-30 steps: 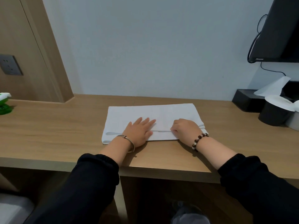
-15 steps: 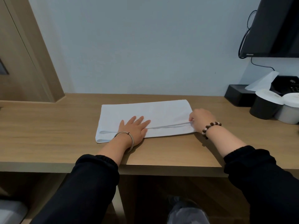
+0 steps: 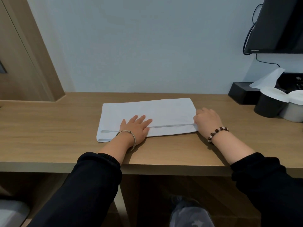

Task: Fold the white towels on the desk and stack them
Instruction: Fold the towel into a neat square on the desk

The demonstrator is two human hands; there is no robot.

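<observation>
Obs.: white rectangular cloth towel lies flat, long side left to right, on the middle of the light brown wooden desk. It is already doubled lengthwise. The upper layer's hem stops short of the near edge, so a strip of the lower layer shows. Only this one towel is in view, and no stack.

Left hand: released, fingers straight, palm pressing the near left part of the towel.
Right hand: fingers curled at the towel's right end, apparently grasping the hem there. The fingertips themselves are hidden.

Risks (judgement):
- Layers are offset, so a crosswise fold from here would likely lock in a skewed edge.
- The left end gapes in a small loop, and that slack could bunch under the next fold.
- Only the near side is pinned, so the far side may drag or rotate when the right end lifts.
- Black cylindrical cup with white liner stands to the right, apart from the towel. A wide swing of the forearm could tip it.
</observation>
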